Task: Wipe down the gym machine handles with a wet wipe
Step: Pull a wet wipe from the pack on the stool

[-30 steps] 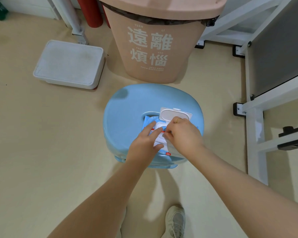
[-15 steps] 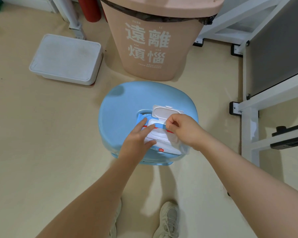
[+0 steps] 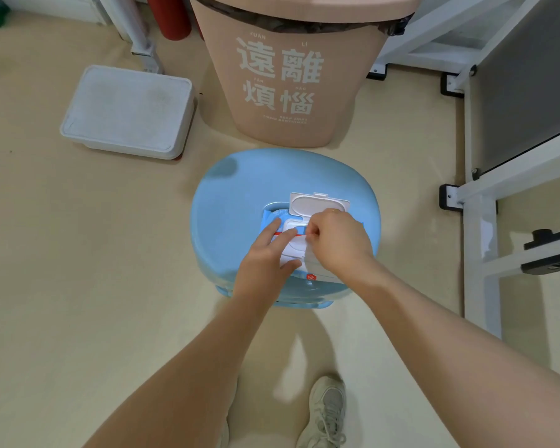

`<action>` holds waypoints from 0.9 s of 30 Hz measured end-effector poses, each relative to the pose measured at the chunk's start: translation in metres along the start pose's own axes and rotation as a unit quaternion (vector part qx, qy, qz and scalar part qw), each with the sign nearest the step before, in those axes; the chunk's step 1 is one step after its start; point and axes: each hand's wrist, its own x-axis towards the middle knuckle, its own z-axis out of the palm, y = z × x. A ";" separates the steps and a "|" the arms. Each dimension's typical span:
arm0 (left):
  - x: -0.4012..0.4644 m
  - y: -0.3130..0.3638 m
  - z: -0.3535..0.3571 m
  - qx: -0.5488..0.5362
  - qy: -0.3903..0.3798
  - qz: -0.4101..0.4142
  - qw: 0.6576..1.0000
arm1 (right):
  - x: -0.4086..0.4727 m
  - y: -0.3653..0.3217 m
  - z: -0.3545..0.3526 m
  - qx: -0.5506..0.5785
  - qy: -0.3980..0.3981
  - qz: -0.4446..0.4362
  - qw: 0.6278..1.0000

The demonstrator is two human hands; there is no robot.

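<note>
The wet wipe (image 3: 316, 265) is trailing from the right hand (image 3: 340, 242), pinched closed on it, over the wipe pack (image 3: 291, 234). The left hand (image 3: 267, 253) is pressing flat, fingers spread, on the pack, which is lying near the stool's (image 3: 240, 195) front edge; the bin (image 3: 291, 76) is standing close behind.

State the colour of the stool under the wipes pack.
Light blue stool, clearest in the head view.

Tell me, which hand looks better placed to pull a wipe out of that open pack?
The right hand, probably. Its fingertips are pinched at the opening of the wipe pack, under the flipped-up lid. The left hand lies flat on the pack, steadying it on the blue stool.
</note>
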 end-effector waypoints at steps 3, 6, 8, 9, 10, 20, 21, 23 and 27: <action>0.002 0.001 -0.003 -0.013 0.000 -0.004 1.000 | 0.001 0.009 -0.006 0.150 -0.009 0.035 0.988; 0.002 0.001 -0.003 -0.018 0.004 -0.011 1.000 | -0.001 0.016 -0.017 0.239 -0.036 0.045 0.969; 0.002 -0.002 -0.005 -0.016 0.014 -0.017 1.000 | -0.004 0.020 -0.026 0.333 -0.063 0.055 0.939; 0.002 -0.003 -0.006 -0.011 0.017 -0.018 1.000 | -0.007 0.024 -0.029 0.392 -0.081 0.060 0.915; 0.002 -0.004 -0.008 -0.008 0.016 -0.018 1.000 | -0.011 0.028 -0.032 0.450 -0.103 0.066 0.885; 0.002 0.023 -0.021 0.001 0.004 -0.052 0.999 | -0.033 0.027 -0.066 0.664 -0.030 0.127 0.737; 0.006 0.028 -0.026 -0.008 0.035 -0.015 0.999 | -0.034 0.030 -0.067 0.670 -0.028 0.130 0.730; 0.017 0.040 -0.035 -0.011 0.062 0.041 0.997 | -0.036 0.034 -0.073 0.702 -0.026 0.146 0.696; 0.041 0.056 -0.041 0.169 -0.043 0.086 0.981 | -0.041 0.037 -0.082 0.752 -0.034 0.187 0.631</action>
